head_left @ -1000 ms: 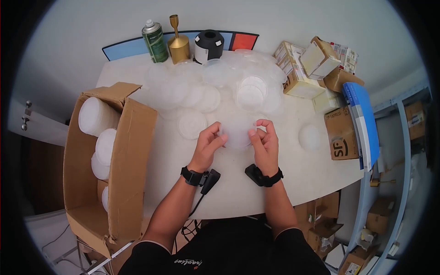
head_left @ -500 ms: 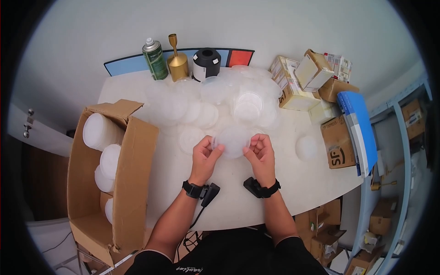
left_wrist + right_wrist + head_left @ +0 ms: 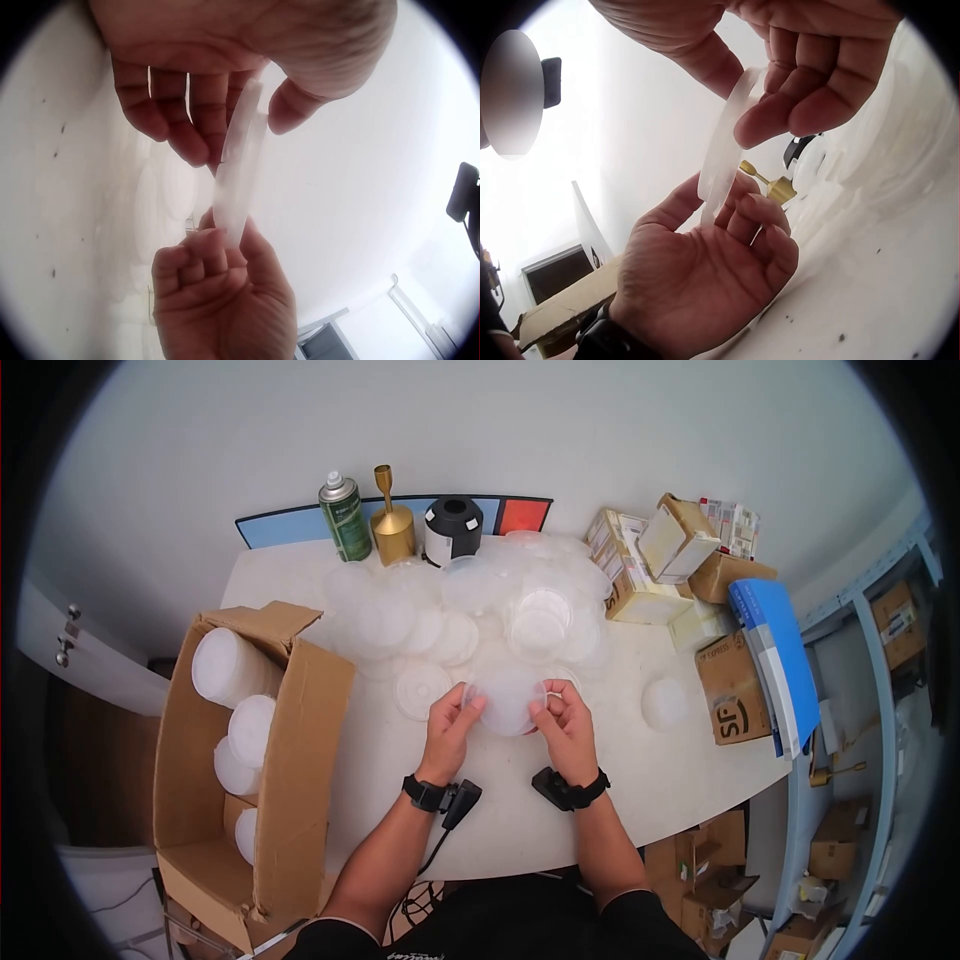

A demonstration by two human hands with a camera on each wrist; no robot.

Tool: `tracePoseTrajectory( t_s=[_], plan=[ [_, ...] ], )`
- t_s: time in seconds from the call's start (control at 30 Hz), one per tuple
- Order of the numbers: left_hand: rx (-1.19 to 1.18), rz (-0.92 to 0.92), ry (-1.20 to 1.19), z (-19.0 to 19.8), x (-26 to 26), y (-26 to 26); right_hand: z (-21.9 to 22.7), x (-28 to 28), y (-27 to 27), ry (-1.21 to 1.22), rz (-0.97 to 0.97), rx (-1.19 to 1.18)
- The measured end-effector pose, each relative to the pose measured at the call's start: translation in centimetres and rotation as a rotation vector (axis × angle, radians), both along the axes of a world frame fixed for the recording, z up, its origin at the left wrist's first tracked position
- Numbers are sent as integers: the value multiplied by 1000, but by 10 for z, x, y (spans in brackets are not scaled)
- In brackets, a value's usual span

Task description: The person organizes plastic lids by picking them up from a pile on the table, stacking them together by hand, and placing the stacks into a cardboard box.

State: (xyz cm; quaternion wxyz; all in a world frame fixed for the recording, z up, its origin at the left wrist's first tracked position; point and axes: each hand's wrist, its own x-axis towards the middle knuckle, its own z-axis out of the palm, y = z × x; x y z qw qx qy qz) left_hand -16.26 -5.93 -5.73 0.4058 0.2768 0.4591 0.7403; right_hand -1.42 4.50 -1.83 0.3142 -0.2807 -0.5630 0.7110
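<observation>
A translucent, round plastic lid (image 3: 508,700) is held between both hands above the table, its face turned up toward the head camera. My left hand (image 3: 450,732) pinches its left edge, thumb on the near face and fingers behind. On the opposite edge, my right hand (image 3: 566,732) pinches it the same way. Edge-on in the left wrist view, the lid (image 3: 238,169) looks thin with a stepped rim. More translucent lids (image 3: 380,622) lie in a loose, overlapping heap beyond the hands, and a single round lid (image 3: 424,690) lies just left of them.
An open cardboard box (image 3: 310,760) with stacks of white lids (image 3: 228,665) stands at the left. At the back are a green spray can (image 3: 346,520), a brass holder (image 3: 393,530) and a black-and-white device (image 3: 453,530). Small cartons (image 3: 645,580) and a blue binder (image 3: 775,650) line the right; another lid (image 3: 664,704) lies nearby.
The head view has tilted up, so the table sits lower in it. Both hands keep hold of the lid; the right fingers have folded in closer behind its edge.
</observation>
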Motion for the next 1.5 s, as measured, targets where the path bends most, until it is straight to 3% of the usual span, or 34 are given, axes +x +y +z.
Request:
tracePoseTrajectory(
  t_s=[0.23, 0.33, 0.43, 0.73, 1.2, 1.5],
  plan=[
    [-47, -24, 63, 4, 1, -1, -1, 8, 8, -148, -75, 220],
    [-70, -33, 108, 4, 3, -1, -8, 11, 14, -123, -62, 202],
    [-79, 25, 130, 4, 3, 0, -7, 19, 20, -196, 69, 166],
    [-55, 56, 73, -2, 2, 2, -3, 16, 19, 26, 36, -118],
    [-21, -29, 22, -2, 3, -1, -11, 11, 16, -42, 109, -86],
    [-59, 34, 71, 5, 4, -2, -13, 10, 15, -56, 88, -68]
  ],
)
